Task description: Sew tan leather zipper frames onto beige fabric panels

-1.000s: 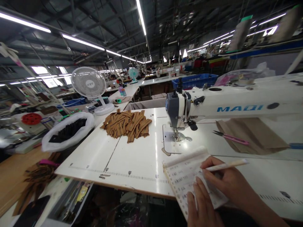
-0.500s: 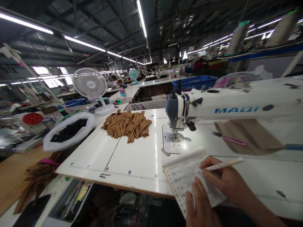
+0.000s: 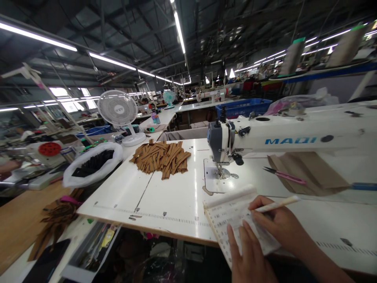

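A small notebook (image 3: pixel 219 214) with handwritten lines and punched holes along its edge lies open at the front of the sewing table (image 3: pixel 173 196). My left hand (image 3: pixel 249 251) rests flat on the page with its fingers spread. Between the fingers of my right hand (image 3: pixel 273 220) is a pale pen (image 3: pixel 279 203), its tip down at the paper. Just behind the notebook stands a white sewing machine (image 3: pixel 282 133). Pink-handled thread snips (image 3: pixel 288 177) lie on a brown fabric piece (image 3: pixel 321 173) under the machine's arm.
A heap of brown strips (image 3: pixel 161 157) sits left of the needle. Farther left are a white fan (image 3: pixel 118 110), a white-lined bag of black pieces (image 3: pixel 94 163) and a drawer of tools (image 3: pixel 94 251). A blue crate (image 3: pixel 244 107) stands behind the machine.
The camera view has shifted slightly left. My left fingers have spread wider on the page, while my right hand keeps the pen at nearly the same spot.
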Motion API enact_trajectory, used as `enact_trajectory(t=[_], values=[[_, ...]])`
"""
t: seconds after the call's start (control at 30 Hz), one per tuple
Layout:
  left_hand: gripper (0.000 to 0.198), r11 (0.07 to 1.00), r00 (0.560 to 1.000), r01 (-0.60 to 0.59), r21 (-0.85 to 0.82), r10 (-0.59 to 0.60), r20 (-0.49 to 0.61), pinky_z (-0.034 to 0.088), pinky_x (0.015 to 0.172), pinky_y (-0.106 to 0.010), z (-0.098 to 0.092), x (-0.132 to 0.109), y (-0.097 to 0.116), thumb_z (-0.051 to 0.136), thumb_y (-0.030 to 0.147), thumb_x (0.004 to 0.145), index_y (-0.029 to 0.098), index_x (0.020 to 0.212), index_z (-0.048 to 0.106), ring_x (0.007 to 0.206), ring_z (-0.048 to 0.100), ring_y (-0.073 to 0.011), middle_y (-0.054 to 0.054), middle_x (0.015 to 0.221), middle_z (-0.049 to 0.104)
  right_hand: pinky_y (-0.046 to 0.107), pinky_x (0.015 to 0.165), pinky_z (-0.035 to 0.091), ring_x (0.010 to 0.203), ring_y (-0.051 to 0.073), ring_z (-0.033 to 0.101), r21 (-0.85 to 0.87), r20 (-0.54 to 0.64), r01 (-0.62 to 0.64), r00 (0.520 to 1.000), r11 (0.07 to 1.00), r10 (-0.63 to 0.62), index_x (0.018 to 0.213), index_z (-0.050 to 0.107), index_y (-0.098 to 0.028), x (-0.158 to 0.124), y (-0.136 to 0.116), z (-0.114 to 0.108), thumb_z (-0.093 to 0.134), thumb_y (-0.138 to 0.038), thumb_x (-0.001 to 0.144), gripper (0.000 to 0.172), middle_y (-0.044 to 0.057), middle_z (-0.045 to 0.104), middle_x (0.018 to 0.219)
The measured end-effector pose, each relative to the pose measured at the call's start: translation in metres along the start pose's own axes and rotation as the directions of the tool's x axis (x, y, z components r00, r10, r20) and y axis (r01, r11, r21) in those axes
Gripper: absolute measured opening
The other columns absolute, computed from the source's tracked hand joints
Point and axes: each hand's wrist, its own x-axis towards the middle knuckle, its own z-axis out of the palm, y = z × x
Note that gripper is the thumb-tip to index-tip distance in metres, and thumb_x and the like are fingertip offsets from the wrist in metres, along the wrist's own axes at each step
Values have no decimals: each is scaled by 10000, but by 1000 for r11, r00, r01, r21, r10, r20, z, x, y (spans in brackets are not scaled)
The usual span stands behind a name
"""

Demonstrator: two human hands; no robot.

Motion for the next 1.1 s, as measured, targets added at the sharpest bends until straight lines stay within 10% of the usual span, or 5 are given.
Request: enact_trajectory(t=[0.27,1.1], values=[[485,996,987,-69,-51,75,140,491,900,-540,-7,9,-7,546,233,769,99,1231,606,1159,488,-370,-174,1208,604,297,620,365,616,174,484,-16,-4,20,1000,1000,-20,677,548,-234,1,3,0,488,-410,715,190,-38,528,613],[413,995,998,-55,-85,57,19,467,910,-501,-13,19,-8,534,195,736,75,1101,685,1159,464,-350,-172,1133,633,307,611,405,616,190,516,-40,24,27,999,999,-26,679,560,-234,2,2,-2,517,-412,713,186,-23,554,598]])
